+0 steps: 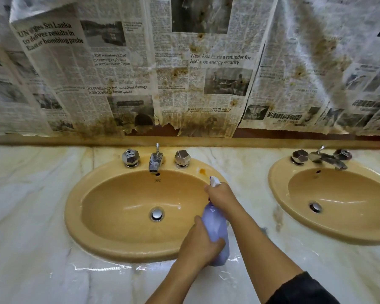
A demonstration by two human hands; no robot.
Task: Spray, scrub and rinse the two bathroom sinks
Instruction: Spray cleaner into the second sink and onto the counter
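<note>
Right now the spray bottle (215, 233), a pale lilac one with a white nozzle, sits tilted over the right-hand rim of the near sink (110, 244), its base just above the marble counter (42, 249) and its head pointing toward the back of the bowl. The left hand (201, 244) is wrapped around the lower body of the bottle, fingers curled across its front. The right hand (221, 194) closes over the neck and trigger head, with the nozzle poking out above the knuckles; whether a finger is on the trigger I cannot tell.

From here the likeliest slip is a misdirected spray. The nozzle seems aimed at the rim near an orange stain (202, 171) rather than down into the bowl, so mist could drift onto the tap (155, 162) and the stained newspaper (123, 69) hung over the wall behind, which already looks damp and torn at its lower edge. Wetting it further could bring pieces down into the basin.

The counter shows wet glints around the bottle's base, so a bottle set down there might slide. If both hands are twisting the head rather than spraying, a loosened cap could spill cleaner over the counter.

The far sink (281, 194) to the right looks dry and untouched, so the job appears barely started.
</note>
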